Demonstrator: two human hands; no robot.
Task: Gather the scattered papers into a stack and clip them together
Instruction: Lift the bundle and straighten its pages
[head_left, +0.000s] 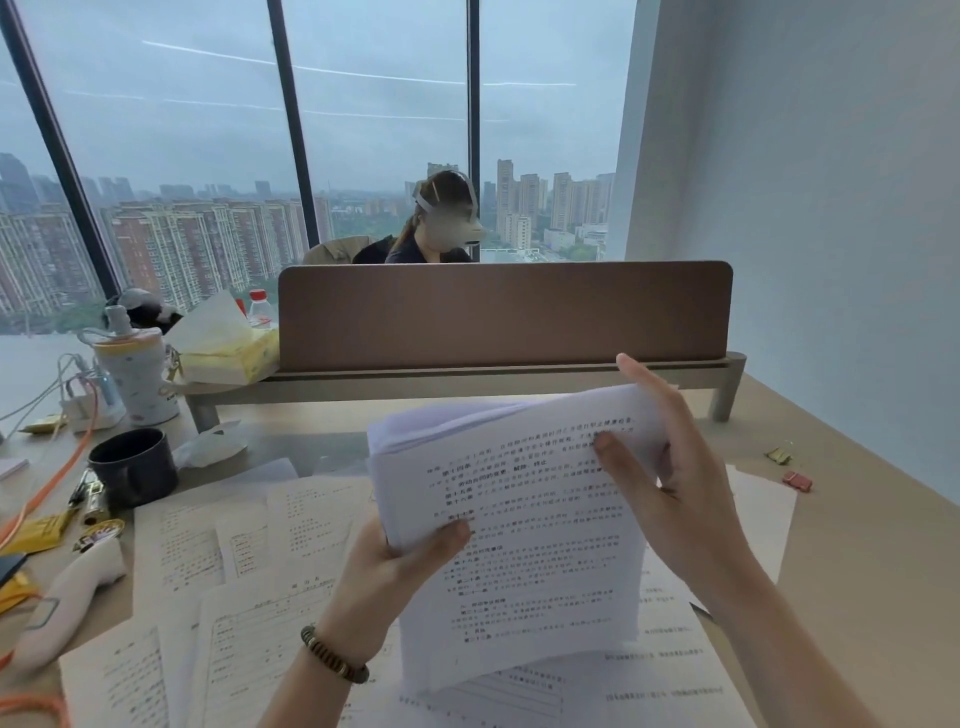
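Thick stack (519, 530) held above desk (841, 545), left hand (395, 566) pinching near edge, right hand (670, 488) curled round far corner. Light but floppy, slippery sheets; best squeezed at edges.

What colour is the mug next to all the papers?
The mug is dark, close to black, standing left of the loose papers. The head view shows it.

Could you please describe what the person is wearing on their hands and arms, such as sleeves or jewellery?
Both forearms are bare, with no sleeves in view. The left hand has no ring or glove that shows; its wrist carries a beaded bracelet of dark, olive-brown beads, some paler. The right hand wears nothing visible: no watch, ring or band on the wrist.
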